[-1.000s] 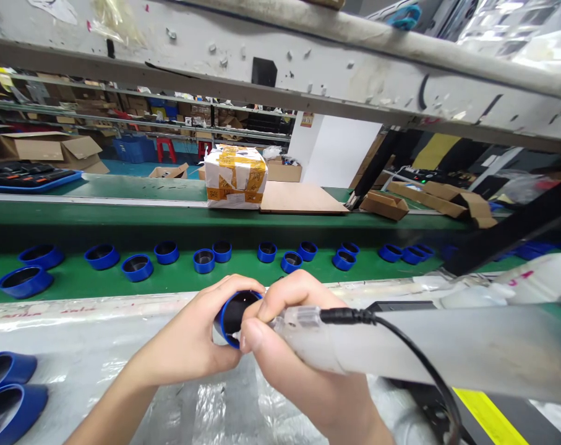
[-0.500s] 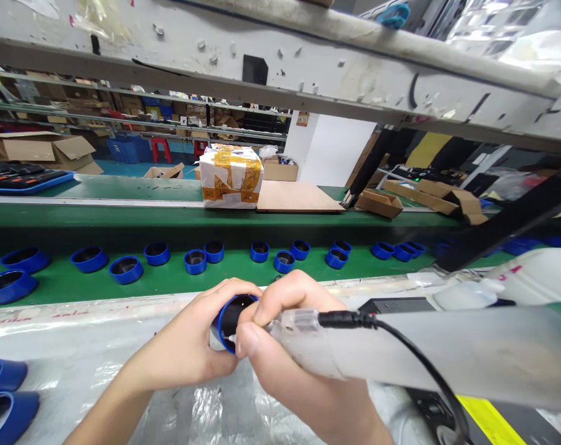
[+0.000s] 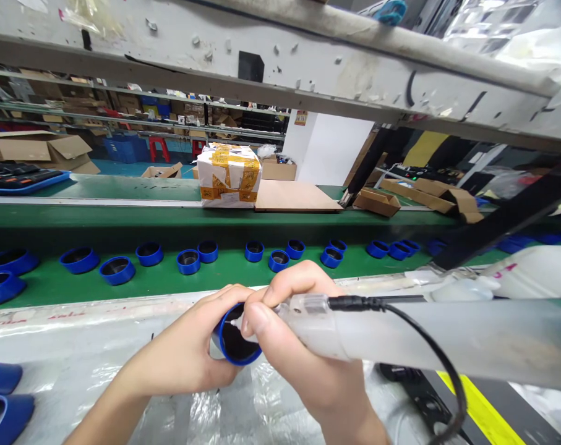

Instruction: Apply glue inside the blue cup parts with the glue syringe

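A round blue cup-like ring [image 3: 241,360] with a dark inside is held up over the bench by my left hand [image 3: 187,346], thumb below and fingers above. My right hand [image 3: 303,352] is closed round the front of a translucent dispensing tube [image 3: 386,334] with a narrow pale nozzle and a black cable. The nozzle tip [image 3: 235,322] is inside the ring's mouth, near its upper left wall; I cannot tell whether it touches. Part of the ring's right edge is hidden behind my right fingers.
Several blue rings [image 3: 188,262] lie along the green conveyor belt [image 3: 154,284] beyond the bench. More blue rings [image 3: 6,417] sit at lower left. A taped white box [image 3: 229,176] stands past the belt. An overhead beam [image 3: 299,68] crosses above; a white jug [image 3: 540,272] is at right.
The nozzle has moved from the ring's lower left inside to its upper left. My right hand and the tube shifted slightly right and up. Rings on the belt drifted a little left.
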`<state>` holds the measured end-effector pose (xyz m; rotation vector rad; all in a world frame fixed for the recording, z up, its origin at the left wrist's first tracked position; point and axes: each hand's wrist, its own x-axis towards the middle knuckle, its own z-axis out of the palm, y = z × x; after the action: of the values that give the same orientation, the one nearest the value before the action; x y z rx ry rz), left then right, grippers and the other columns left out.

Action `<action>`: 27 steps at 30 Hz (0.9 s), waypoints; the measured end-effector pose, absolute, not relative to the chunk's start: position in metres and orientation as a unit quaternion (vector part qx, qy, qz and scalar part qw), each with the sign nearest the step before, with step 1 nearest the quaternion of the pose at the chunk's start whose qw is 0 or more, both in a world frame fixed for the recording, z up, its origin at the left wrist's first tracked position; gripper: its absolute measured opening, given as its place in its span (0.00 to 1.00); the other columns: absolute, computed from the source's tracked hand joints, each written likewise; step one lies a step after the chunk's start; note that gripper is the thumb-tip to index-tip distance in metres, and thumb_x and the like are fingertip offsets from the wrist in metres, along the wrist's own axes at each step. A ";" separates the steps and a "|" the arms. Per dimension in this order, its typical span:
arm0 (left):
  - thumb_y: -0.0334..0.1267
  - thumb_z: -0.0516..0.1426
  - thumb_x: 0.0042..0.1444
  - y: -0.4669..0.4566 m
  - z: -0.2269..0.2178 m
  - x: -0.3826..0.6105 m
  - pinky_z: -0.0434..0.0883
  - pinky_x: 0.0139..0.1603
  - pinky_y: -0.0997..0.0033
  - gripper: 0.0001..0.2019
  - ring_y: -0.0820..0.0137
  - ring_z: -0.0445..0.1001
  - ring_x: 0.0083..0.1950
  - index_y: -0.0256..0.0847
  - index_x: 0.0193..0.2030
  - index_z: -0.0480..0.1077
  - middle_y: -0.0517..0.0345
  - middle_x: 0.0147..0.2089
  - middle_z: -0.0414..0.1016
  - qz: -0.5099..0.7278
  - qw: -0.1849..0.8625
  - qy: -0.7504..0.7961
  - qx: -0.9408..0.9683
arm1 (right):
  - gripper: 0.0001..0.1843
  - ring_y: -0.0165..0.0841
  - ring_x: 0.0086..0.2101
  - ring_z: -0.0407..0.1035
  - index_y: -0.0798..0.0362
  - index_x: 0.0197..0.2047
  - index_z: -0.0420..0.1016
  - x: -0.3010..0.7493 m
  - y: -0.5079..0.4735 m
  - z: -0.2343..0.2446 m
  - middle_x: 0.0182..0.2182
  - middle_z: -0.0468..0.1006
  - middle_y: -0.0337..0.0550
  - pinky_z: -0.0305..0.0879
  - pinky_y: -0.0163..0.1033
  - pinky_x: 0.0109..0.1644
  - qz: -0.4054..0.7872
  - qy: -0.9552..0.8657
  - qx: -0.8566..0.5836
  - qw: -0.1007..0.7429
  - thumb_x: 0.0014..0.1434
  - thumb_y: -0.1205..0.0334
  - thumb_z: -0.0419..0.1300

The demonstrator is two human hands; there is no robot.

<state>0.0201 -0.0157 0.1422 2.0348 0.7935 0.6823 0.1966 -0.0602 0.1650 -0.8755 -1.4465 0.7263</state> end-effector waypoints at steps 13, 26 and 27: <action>0.25 0.64 0.47 -0.020 0.134 0.017 0.78 0.59 0.60 0.30 0.62 0.79 0.48 0.49 0.58 0.75 0.61 0.54 0.81 0.276 0.410 0.333 0.803 | 0.09 0.35 0.29 0.76 0.42 0.38 0.77 0.203 -0.054 0.162 0.28 0.82 0.33 0.73 0.42 0.35 0.368 -0.583 -0.362 0.627 0.63 0.65 0.72; 0.25 0.62 0.49 -0.017 0.133 0.019 0.78 0.61 0.61 0.29 0.61 0.80 0.55 0.51 0.58 0.75 0.59 0.56 0.79 0.318 0.386 0.303 0.811 | 0.10 0.31 0.30 0.77 0.42 0.39 0.77 0.205 -0.050 0.160 0.28 0.79 0.31 0.74 0.38 0.39 0.372 -0.561 -0.316 0.669 0.65 0.66 0.73; 0.26 0.63 0.49 -0.014 0.130 0.018 0.77 0.63 0.60 0.29 0.60 0.79 0.59 0.52 0.58 0.76 0.58 0.57 0.78 0.338 0.372 0.313 0.806 | 0.10 0.31 0.31 0.78 0.42 0.40 0.77 0.205 -0.049 0.160 0.28 0.80 0.30 0.75 0.37 0.39 0.380 -0.549 -0.300 0.682 0.65 0.67 0.72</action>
<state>0.0181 -0.0139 0.1305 2.0654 0.8027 0.8666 0.2050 -0.0494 0.1602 -0.6727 -1.2306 0.8514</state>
